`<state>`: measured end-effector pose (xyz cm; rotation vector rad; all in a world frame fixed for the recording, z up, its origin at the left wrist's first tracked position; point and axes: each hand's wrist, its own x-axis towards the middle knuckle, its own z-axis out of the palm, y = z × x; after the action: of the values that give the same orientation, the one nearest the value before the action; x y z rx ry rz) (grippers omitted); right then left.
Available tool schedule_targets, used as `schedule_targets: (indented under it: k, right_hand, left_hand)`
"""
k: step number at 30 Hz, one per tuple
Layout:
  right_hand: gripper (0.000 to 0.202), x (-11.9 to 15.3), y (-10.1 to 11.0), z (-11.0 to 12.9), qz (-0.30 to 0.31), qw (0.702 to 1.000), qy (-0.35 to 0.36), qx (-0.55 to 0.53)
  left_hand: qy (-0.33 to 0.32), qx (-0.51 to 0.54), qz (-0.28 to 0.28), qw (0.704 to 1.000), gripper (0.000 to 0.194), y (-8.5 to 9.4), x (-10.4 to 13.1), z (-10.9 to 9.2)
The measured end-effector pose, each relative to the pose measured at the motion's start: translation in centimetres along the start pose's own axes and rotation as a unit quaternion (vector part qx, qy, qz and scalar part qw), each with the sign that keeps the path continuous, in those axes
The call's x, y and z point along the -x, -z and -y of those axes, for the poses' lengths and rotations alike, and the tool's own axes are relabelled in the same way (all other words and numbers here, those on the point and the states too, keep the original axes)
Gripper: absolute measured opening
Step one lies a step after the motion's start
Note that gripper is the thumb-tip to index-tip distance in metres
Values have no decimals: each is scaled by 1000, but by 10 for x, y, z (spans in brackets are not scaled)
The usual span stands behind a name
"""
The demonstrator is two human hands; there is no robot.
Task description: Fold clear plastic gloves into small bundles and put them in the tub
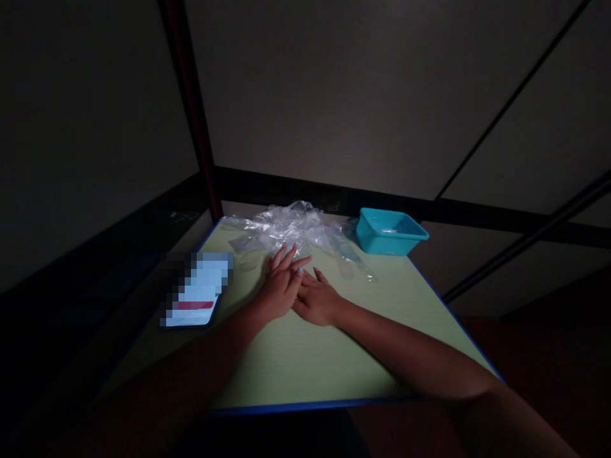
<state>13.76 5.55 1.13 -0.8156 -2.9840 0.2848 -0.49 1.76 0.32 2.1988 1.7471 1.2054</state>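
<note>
My left hand (281,286) and my right hand (317,299) meet over the middle of a pale green table (305,362). The left one lies partly across the fingers of the right, with its own fingers stretched out and apart. On my right hand the fingers also look extended, though the left hand covers part of them. Neither holds anything that shows. Just beyond my fingertips is a crumpled heap of clear plastic bags (296,226), the thing nearest to both hands.
A turquoise plastic basket (389,242) stands at the table's far right corner, with something clear inside. Along the left edge lies a lit phone (198,296), its screen blurred out. Dark-framed panels (324,95) rise behind the table. The surroundings are dim.
</note>
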Motion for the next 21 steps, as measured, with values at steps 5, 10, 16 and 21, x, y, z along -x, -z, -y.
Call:
schedule_targets:
  k: [5, 10, 16, 21]
  right_hand:
    - [59, 1, 3, 2, 8, 1000, 6, 1]
    - [63, 0, 5, 3, 17, 1000, 4, 4]
    - [64, -1, 3, 2, 15, 1000, 4, 11]
    - [66, -1, 2, 1, 22, 1000, 1, 6]
  left_hand:
    - [-6, 21, -28, 999, 68, -2, 0, 5]
    - [4, 81, -102, 991, 68, 3, -3, 8]
    - [-4, 89, -114, 990, 61, 7, -3, 2]
    - [-45, 111, -75, 990, 54, 8, 2, -6]
